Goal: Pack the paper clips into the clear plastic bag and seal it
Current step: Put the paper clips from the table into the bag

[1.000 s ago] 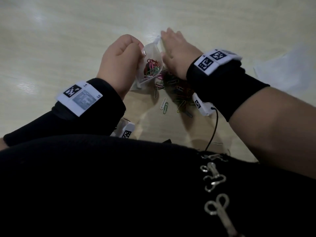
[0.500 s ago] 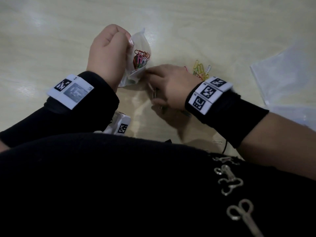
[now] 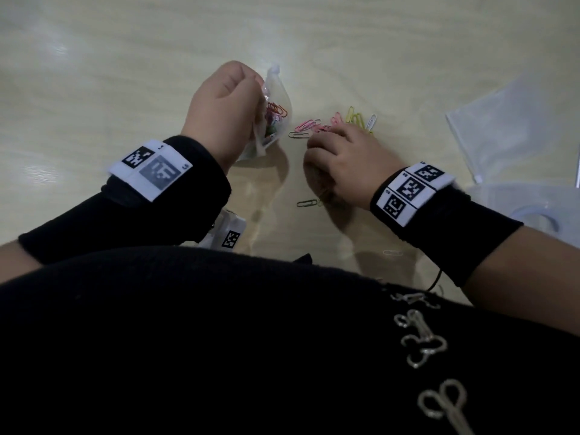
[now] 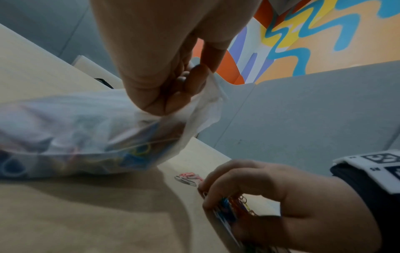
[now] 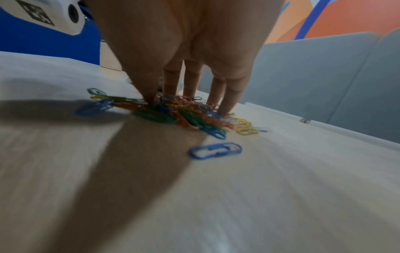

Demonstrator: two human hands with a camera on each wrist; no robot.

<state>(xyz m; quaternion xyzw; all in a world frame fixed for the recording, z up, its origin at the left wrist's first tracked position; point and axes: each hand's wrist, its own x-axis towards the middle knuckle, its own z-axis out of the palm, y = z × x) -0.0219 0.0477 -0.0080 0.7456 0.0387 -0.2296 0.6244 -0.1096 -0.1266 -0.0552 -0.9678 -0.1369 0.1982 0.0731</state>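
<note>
- Looking down from the head view, the left hand (image 3: pixel 224 109) pinches the rim of the clear plastic bag (image 3: pixel 276 120), its grip closed on the plastic; coloured clips show inside. The right hand (image 3: pixel 340 166) sits on the pale worktop (image 3: pixel 125 73) with fingers curled down over loose paper clips (image 3: pixel 339 122), which lie beside and beyond its fingertips. Two frosted pouches (image 3: pixel 514 127) lie well apart at the right edge.
- From the left wrist, the fingers (image 4: pixel 186 82) bunch the bag's (image 4: pixel 86 130) mouth, and the bag hangs just above the worktop (image 4: pixel 86 214) with clips heaped in its bottom. The right hand (image 4: pixel 270 196) is lower right, fingers curled round a bunch of clips (image 4: pixel 233 207).
- From the right wrist, the fingertips (image 5: pixel 225 106) press down into the pile of paper clips (image 5: pixel 184 116), thumb and fingers closing on it. One blue clip (image 5: pixel 216 150) lies apart, nearer the camera.
</note>
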